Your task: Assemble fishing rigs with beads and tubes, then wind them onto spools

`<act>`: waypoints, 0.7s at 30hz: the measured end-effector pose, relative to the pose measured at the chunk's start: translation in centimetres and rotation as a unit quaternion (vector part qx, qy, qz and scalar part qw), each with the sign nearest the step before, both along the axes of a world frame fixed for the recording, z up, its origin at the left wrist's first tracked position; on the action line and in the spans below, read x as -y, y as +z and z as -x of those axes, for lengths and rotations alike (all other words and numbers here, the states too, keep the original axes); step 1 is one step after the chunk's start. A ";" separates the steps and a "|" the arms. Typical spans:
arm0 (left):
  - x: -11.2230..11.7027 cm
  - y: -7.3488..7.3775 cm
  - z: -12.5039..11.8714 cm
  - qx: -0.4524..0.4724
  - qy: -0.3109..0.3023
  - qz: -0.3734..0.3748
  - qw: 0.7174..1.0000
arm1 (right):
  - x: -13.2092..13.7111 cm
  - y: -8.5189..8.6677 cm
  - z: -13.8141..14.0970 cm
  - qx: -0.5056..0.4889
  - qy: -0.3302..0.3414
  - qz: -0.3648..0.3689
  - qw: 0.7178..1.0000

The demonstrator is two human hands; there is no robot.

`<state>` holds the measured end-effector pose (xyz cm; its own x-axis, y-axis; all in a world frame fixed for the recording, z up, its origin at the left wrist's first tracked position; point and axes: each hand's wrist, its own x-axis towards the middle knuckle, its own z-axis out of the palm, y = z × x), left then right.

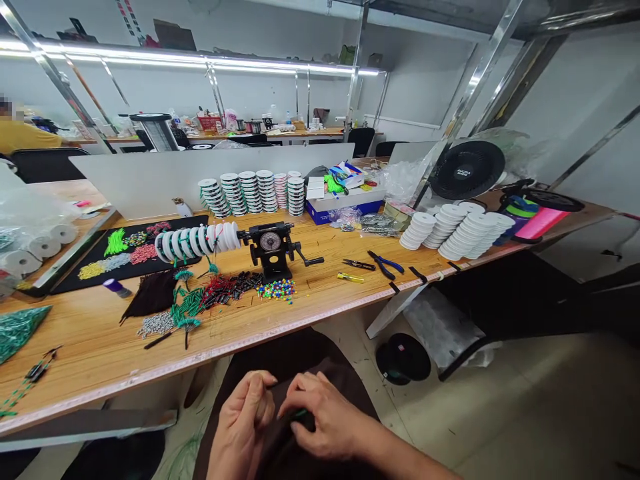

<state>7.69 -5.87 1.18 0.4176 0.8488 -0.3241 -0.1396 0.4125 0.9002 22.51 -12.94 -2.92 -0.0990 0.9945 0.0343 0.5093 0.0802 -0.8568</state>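
Hands (320, 413) over lap (300, 350), below table edge (150, 377)

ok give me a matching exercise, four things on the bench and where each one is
Things
1. hand-cranked winder
2. blue-handled pliers
3. black fan
4. black mat

Places
A. back right of the bench, past the stacked white spools
B. left end, with bead piles on it
C. near the front edge, right of the yellow cutter
D. mid-bench, with white spools on its rod

Pairs: 1-D, 2-C, 3-A, 4-B
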 end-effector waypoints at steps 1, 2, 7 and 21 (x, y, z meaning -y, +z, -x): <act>-0.1 -0.3 -0.1 -0.015 -0.007 -0.004 1.000 | -0.1 0.4 0.0 -0.035 -0.009 -0.007 0.999; -0.1 -0.7 -0.1 -0.032 -0.013 -0.014 0.999 | -0.1 0.7 0.1 -0.071 -0.025 -0.019 0.997; -0.2 -2.5 -0.1 -0.050 -0.037 -0.059 0.996 | -0.5 1.7 1.3 -0.130 -0.147 -0.080 0.977; -0.9 -3.6 0.3 -0.118 -0.138 -0.116 0.976 | -1.7 0.3 2.0 -0.293 -0.245 -0.052 0.923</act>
